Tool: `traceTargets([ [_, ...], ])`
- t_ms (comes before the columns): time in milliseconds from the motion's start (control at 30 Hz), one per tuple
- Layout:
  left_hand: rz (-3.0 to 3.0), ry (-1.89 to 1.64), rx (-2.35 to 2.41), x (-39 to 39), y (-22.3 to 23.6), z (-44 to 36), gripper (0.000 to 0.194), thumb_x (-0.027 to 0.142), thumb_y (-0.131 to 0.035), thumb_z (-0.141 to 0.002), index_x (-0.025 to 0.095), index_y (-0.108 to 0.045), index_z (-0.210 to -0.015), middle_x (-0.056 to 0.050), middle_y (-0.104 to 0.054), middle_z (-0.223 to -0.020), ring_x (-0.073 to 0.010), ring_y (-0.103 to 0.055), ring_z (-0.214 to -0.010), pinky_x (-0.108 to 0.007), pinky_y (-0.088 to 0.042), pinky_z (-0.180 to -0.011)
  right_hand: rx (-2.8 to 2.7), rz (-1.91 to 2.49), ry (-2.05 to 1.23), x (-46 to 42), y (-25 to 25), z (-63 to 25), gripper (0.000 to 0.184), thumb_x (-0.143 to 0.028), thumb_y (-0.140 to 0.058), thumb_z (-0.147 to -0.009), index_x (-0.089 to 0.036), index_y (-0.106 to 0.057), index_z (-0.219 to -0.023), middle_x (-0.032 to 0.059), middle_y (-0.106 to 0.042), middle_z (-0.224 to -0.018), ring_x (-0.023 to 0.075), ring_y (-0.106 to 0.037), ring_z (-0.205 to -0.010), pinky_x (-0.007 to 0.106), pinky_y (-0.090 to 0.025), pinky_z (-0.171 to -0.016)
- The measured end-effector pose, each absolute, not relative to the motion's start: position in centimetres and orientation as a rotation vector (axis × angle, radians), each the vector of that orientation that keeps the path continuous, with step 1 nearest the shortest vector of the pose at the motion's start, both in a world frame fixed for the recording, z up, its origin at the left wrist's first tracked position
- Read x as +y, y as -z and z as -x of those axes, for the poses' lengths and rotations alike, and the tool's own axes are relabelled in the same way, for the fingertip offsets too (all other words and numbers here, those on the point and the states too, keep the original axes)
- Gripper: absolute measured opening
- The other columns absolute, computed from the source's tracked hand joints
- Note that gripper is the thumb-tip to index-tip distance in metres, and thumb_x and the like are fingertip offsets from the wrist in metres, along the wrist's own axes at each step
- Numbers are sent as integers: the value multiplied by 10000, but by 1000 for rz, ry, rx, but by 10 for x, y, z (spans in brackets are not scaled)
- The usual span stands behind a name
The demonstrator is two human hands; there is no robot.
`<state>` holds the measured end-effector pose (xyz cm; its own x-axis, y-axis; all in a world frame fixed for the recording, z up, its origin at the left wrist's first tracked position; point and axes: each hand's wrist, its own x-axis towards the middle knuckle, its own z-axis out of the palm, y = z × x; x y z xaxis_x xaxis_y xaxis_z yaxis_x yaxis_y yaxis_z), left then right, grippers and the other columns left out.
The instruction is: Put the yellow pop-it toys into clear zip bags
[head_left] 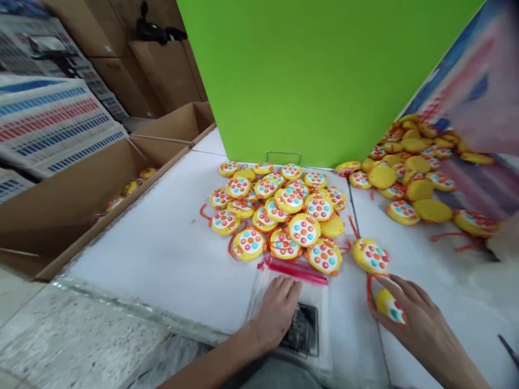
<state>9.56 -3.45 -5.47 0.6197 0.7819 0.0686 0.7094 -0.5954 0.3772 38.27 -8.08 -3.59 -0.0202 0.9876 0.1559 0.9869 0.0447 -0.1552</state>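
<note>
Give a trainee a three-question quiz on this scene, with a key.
1. Which hand holds the yellow dotted toy?
2. True or false: the left hand rests on the clear zip bag.
3. Fill in the colour: the upright board behind the pile of toys is ___.

Key: 1 the right hand; 2 true; 3 green.
</note>
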Motion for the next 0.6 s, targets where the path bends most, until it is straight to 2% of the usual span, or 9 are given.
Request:
traceTargets([
  [67,-2517,-328,1188,-32,55,-94,221,135,-430,-870,173,-522,-1067,-67,-552,-1014,-210,-481,-924,-345,-412,-841,-2032,2213,8,-103,58,-410,558,-398,-480,-739,-215,-446,-1265,155,-441,-1307,381,-431,-1155,541,-474,-723],
  [133,-2499,-315,1183,-30,54,-94,147,126,-447,-859,179,-546,-954,-47,-548,-947,-196,-475,-866,-321,-414,-781,-1942,2175,-121,-113,77,-424,616,-328,-491,-710,-182,-408,-1303,166,-385,-1359,380,-399,-1197,551,-450,-821],
  [200,-2506,-302,1182,-29,55,-94,113,115,-461,-847,177,-545,-888,-40,-544,-923,-194,-464,-850,-315,-405,-760,-1718,2092,-404,-109,83,-425,607,-327,-548,-692,-183,-437,-1271,157,-448,-1318,371,-446,-1169,521,-433,-893],
  [233,-2515,-295,1189,-29,55,-95,107,112,-464,-843,176,-542,-877,-38,-544,-919,-195,-459,-847,-319,-400,-761,-1516,2060,-587,-102,79,-420,576,-361,-576,-692,-194,-464,-1232,149,-515,-1252,368,-503,-1110,509,-458,-870],
  [300,-2534,-260,1198,-30,57,-96,110,105,-470,-835,175,-539,-884,-34,-547,-907,-198,-453,-836,-330,-392,-766,-1005,1921,-957,-85,57,-401,506,-443,-590,-711,-209,-497,-1150,113,-623,-1074,337,-613,-930,465,-533,-732],
  [367,-2546,-208,1197,-31,56,-97,133,89,-469,-825,173,-538,-901,-35,-547,-896,-198,-450,-830,-339,-387,-774,-591,1657,-1166,-62,24,-372,443,-470,-572,-750,-205,-513,-1099,87,-637,-1014,289,-637,-841,399,-556,-626],
  [467,-2565,-145,1192,-33,53,-100,120,89,-483,-812,160,-540,-890,-53,-545,-928,-209,-453,-859,-355,-382,-796,-536,1412,-1339,-24,-23,-327,386,-386,-644,-734,-221,-554,-1072,47,-628,-1008,214,-621,-770,296,-543,-522],
  [600,-2579,-124,1192,-33,48,-104,74,158,-486,-839,152,-535,-893,-67,-560,-932,-229,-472,-876,-390,-389,-804,-604,1313,-1348,10,-45,-291,445,-407,-642,-750,-282,-524,-1161,21,-567,-1201,213,-598,-947,277,-558,-623],
])
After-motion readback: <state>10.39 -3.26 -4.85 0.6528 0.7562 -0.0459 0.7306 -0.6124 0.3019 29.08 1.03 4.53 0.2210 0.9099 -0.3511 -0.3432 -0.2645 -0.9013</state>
